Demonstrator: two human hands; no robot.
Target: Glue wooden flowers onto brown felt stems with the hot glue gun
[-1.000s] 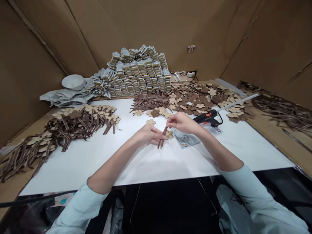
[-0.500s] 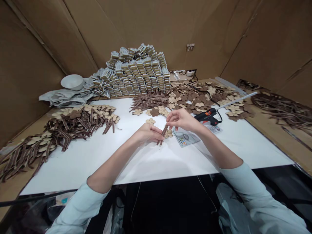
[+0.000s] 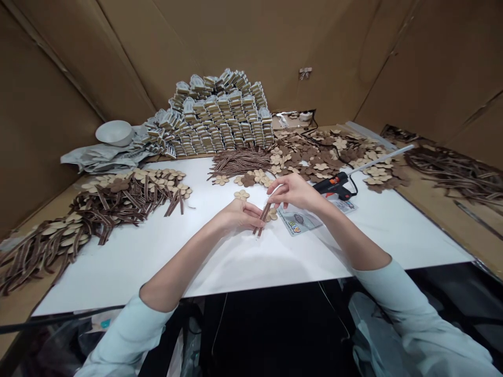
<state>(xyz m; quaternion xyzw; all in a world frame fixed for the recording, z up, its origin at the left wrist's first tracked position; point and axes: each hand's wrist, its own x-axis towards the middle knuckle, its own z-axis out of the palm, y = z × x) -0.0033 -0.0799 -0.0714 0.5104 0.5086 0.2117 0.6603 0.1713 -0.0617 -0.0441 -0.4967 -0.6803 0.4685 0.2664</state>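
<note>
Over the middle of the white tabletop (image 3: 165, 262) both hands hold a short bundle of brown striped strips (image 3: 262, 219). My left hand (image 3: 238, 215) pinches the lower part of the strips. At their upper end my right hand (image 3: 293, 191) has its fingertips closed on them. A tan flower-shaped cut-out (image 3: 272, 214) lies on the table right beside the strips, and another tan flower (image 3: 241, 195) lies just beyond my left hand.
A black and orange glue gun (image 3: 334, 185) lies right of my right hand, with a small printed bag (image 3: 299, 222) near it. Piles of brown strips and flowers (image 3: 118, 196) lie left, more flowers (image 3: 326, 154) at the back right, and stacked small packets (image 3: 220, 118) behind. A white bowl (image 3: 115, 132) sits far left.
Both hands have stayed on the strip bundle with only slight shifts of the fingers. The view has tilted a little.
</note>
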